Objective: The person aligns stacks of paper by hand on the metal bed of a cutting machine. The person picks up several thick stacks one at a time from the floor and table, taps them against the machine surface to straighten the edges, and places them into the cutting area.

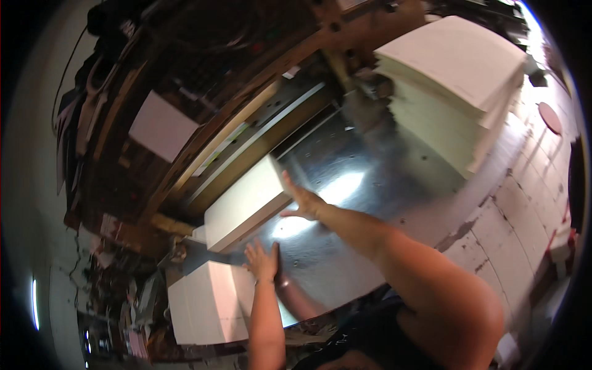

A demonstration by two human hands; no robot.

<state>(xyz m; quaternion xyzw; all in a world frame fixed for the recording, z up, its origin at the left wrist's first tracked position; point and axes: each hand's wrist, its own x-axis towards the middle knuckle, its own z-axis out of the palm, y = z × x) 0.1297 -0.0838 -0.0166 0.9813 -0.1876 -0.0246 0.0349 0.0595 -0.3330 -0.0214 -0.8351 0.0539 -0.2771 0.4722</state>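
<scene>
A long, low stack of cream paper (243,200) lies on a shiny metal table (382,179), along the dark machine's front. My right hand (302,200) has its fingers spread at the stack's right end, and its fingertips look to be against the paper. Just off the stack's near side is my left hand (262,262), fingers apart, holding nothing. I cannot tell whether its fingertips touch the paper. Beside my left forearm sits another block of cream paper (197,305), at the table's left end.
A tall pile of cream paper (453,68) rises at the table's far right. Behind the long stack runs a brown machine frame (364,28) with a white sheet (163,126) on it. Pale floor tiles (509,216) show at the right. Clutter (132,296) fills the left side.
</scene>
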